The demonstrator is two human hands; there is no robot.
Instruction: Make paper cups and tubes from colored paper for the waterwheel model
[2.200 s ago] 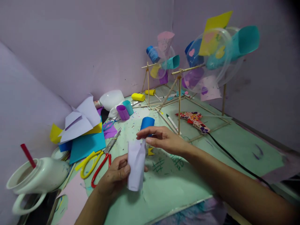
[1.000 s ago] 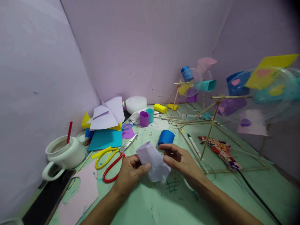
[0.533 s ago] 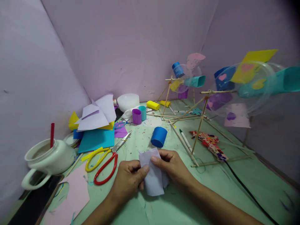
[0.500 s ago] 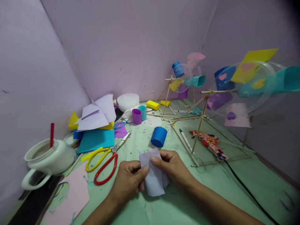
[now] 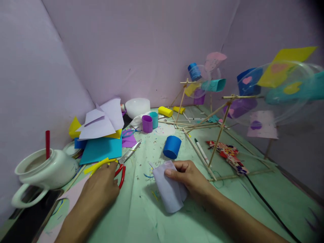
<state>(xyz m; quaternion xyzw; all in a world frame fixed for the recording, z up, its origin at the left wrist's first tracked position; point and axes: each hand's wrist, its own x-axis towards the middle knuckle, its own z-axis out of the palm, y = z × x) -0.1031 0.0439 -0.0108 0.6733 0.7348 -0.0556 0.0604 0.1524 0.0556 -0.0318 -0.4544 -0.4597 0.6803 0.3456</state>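
My left hand (image 5: 105, 180) is over the handles of a pair of scissors (image 5: 129, 152) with one yellow and one red handle. Its fingers curl down around the handles, the tips hidden, while the scissors lie on the table. In my right hand (image 5: 188, 177), a rolled piece of pale lilac paper (image 5: 168, 190) is pinched between thumb and fingers, its edges overlapping into a loose tube. Just beyond the paper lies a blue paper tube (image 5: 172, 147).
A white pot (image 5: 50, 172) with a red stick and stacked paper sheets (image 5: 101, 148) stand left. Purple (image 5: 147, 124) and teal (image 5: 154, 119) paper tubes sit near a white bowl (image 5: 138, 107). At right are stick-framed wheels (image 5: 222, 125) and a patterned corded glue gun (image 5: 227, 155).
My left hand has let go of the lilac paper and moved left onto the scissors' handles. My right hand still holds the paper, which has tilted slightly.
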